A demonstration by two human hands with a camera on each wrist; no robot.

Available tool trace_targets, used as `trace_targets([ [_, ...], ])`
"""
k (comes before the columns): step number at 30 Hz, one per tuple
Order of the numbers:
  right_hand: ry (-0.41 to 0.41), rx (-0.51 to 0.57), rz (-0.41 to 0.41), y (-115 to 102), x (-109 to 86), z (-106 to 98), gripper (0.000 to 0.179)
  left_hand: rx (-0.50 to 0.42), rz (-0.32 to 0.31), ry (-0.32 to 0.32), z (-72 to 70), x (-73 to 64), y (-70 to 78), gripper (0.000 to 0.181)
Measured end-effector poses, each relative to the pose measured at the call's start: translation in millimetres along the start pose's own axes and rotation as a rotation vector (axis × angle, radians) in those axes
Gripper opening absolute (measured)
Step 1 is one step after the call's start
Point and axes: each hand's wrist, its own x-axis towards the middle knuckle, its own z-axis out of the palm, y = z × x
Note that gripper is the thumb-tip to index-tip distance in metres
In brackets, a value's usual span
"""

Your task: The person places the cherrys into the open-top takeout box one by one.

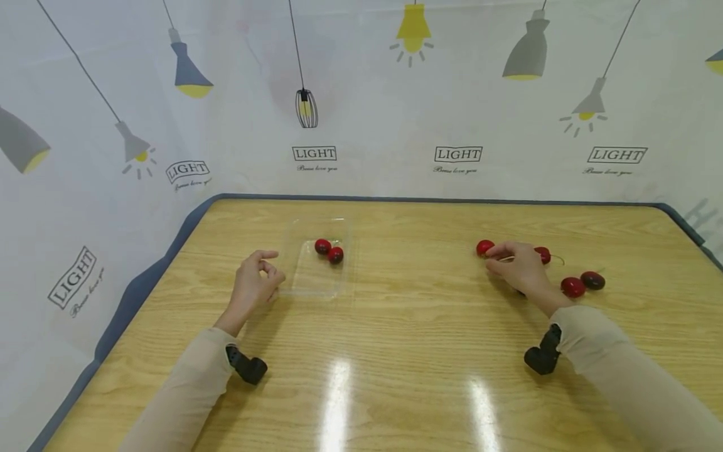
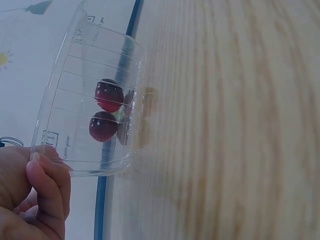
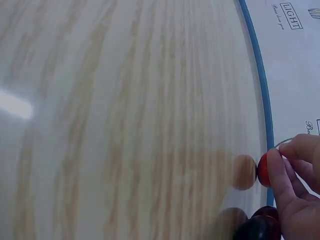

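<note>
A clear plastic container (image 1: 305,292) stands on the left of the table, with two dark red cherries (image 2: 103,126) inside. My left hand (image 1: 257,279) pinches its near-left rim between thumb and finger. Over on the right, my right hand (image 1: 516,270) has its thumb and fingertips around a red cherry (image 3: 263,171), which still sits at the tabletop. A thin stem (image 3: 285,142) shows beside the finger. Darker cherries (image 3: 257,230) lie just under this hand, partly hidden by it.
Another red cherry (image 1: 543,255) with a stem lies just behind the right hand. A red cherry (image 1: 573,287) and a dark one (image 1: 593,280) sit together farther right. The wooden table (image 1: 407,326) meets a lamp-patterned white sheet (image 1: 384,113) at the back.
</note>
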Motion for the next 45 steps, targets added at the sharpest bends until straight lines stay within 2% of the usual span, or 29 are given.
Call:
trace_targets([
  [7,-0.004,0.01,-0.028,-6,3.7,4,0.026,0.004,-0.007,-0.003,-0.8,-0.8,1.1,0.044],
  [18,0.045,0.022,-0.07,-14,16.4,18,0.025,-0.004,-0.008,-0.002,-1.2,-1.8,1.2,0.044],
  [33,0.043,0.091,-0.052,-18,21.2,30,0.017,-0.011,-0.006,0.001,-0.5,-1.6,0.7,0.044],
  [40,0.028,0.176,-0.075,-15,17.9,31,0.019,-0.018,0.003,-0.003,-0.8,-1.2,0.5,0.043],
  [45,0.032,0.143,-0.041,-16,16.5,33,0.015,-0.012,-0.002,-0.007,-0.8,-0.4,0.8,0.044],
])
